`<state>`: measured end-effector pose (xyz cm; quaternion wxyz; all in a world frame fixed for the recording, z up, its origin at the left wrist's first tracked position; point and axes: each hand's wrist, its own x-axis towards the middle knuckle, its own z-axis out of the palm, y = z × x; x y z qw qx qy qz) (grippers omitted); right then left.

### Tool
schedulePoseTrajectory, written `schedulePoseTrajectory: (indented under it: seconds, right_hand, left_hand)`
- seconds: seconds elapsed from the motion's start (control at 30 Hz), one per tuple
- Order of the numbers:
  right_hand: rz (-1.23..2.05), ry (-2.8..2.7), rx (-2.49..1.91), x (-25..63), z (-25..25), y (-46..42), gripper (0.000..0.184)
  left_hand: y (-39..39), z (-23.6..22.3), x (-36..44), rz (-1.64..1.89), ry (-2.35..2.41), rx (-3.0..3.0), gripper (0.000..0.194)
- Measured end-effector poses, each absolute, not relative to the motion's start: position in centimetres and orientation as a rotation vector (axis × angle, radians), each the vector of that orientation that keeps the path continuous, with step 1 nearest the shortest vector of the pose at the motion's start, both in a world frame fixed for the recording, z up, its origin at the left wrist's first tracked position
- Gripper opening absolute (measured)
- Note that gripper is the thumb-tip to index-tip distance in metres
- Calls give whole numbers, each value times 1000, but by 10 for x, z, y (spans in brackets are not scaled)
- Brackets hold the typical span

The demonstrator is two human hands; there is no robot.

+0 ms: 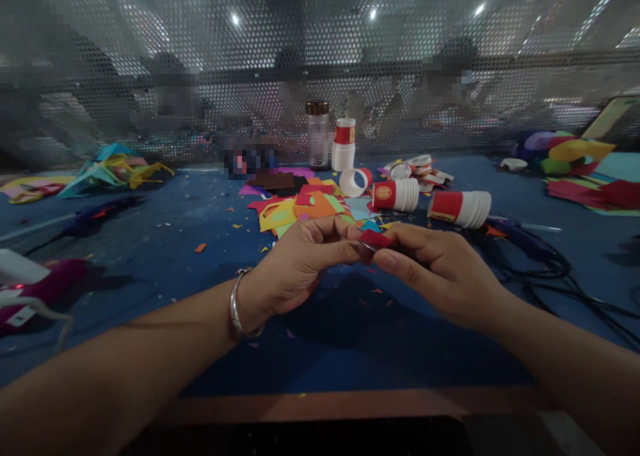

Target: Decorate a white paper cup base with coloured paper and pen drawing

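My left hand (300, 263), with a silver bangle on the wrist, and my right hand (435, 269) meet above the blue table (200, 349). Both pinch a small red paper piece (375, 240) between fingertips and thumbs. The fingers of both hands are curled closed around it. Just behind the hands lies a heap of coloured paper scraps (305, 206).
Two stacks of red-and-white paper cups (397, 194) (460, 207) lie on their sides; another stack (344, 146) stands by a clear jar (317, 136). Black cables (550, 269) run at right. Folded paper heaps sit far left (115, 169) and far right (575, 156). A perforated screen stands behind.
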<state>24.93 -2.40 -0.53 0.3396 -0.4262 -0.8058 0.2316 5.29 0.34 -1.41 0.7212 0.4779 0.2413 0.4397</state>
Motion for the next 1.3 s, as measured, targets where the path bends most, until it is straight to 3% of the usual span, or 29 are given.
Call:
schedulePoseTrajectory:
  seconds: [1.3]
  right_hand:
    - [504, -2135, -1074, 247, -2, -23, 39]
  left_hand:
    - [4, -15, 54, 1012, 538, 1055, 14]
